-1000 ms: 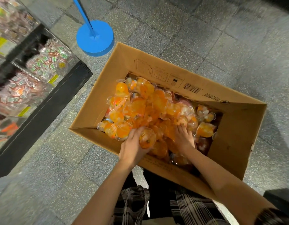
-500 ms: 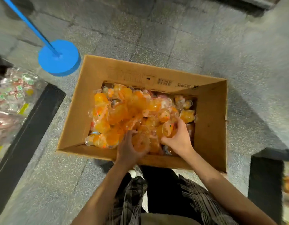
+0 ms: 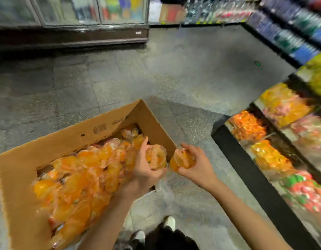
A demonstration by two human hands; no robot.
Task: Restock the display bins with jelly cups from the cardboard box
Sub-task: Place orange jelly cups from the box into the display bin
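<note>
Okay, so closest to you are your shoes point(image 3: 169, 222) on the grey floor point(image 3: 120, 74), and just above them both hands are loaded. Your left hand point(image 3: 143, 168) is wrapped around an orange jelly cup point(image 3: 156, 156) right over the near corner of the cardboard box point(image 3: 15, 177), and your right hand point(image 3: 197, 165) is curled round a second cup point(image 3: 181, 160), already clear of the box edge. The two cups sit almost touching, so keep them apart and don't squeeze; those thin plastic walls and film lids probably pop easily.

The box is packed with more orange cups point(image 3: 80, 181), so there's plenty left to move. I'd say you're mid-carry, swinging toward the display bins point(image 3: 246, 125) on your right. Everything over there is blurry, but the nearest bins look orange-filled, so that's likely the match. Lower the cups in instead of tossing them, and watch the black base of the shelf unit point(image 3: 246, 174) with your knuckles. Further back there's a fridge case point(image 3: 84, 11) and more shelving point(image 3: 291, 33), nothing you need.
</note>
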